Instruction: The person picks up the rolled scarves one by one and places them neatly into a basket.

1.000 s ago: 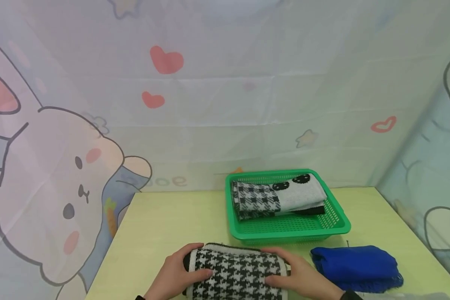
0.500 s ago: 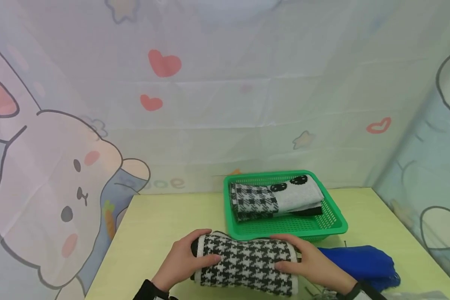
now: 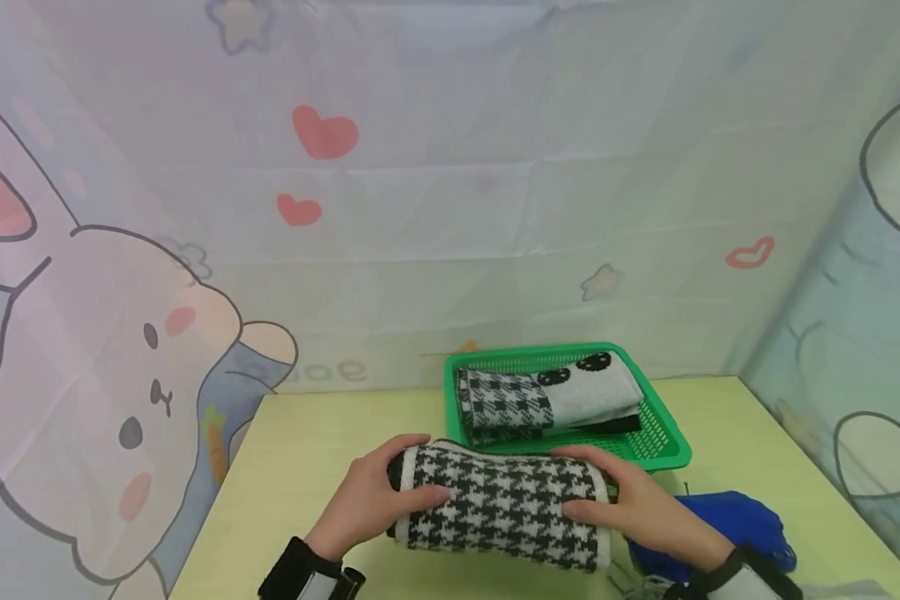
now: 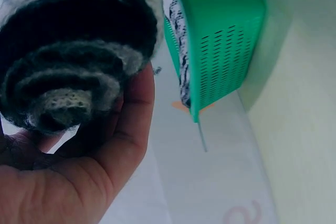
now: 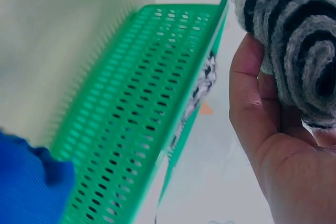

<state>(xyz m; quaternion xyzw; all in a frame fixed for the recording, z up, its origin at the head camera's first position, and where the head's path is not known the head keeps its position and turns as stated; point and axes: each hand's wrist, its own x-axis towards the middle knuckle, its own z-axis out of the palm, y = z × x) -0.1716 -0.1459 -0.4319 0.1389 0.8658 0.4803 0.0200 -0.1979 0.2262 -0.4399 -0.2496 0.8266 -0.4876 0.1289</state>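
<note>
Between my two hands is a rolled-up knitted scarf [image 3: 506,508] in black and white houndstooth with pale edges. My left hand [image 3: 382,496] grips its left end, thumb on the front and fingers behind. At the other end my right hand [image 3: 626,504] holds it the same way. Both wrist views show the roll's spiral ends, the left scarf end [image 4: 79,72] and the right scarf end [image 5: 299,40], with fingers curled round them. In the head view the roll overlaps the front rim of a green plastic basket [image 3: 663,433].
A folded scarf [image 3: 592,392] with checks and black patches on white lies in the basket. Right of it on the yellow table [image 3: 322,417] is a folded blue cloth [image 3: 742,521], partly behind my right wrist. Grey fringe [image 3: 648,587] shows at the front edge. A printed curtain hangs behind.
Both hands have raised the rolled scarf and carried it forward from the table's front toward the basket. The basket and its folded scarf stay in place, while the head view shifts slightly.
</note>
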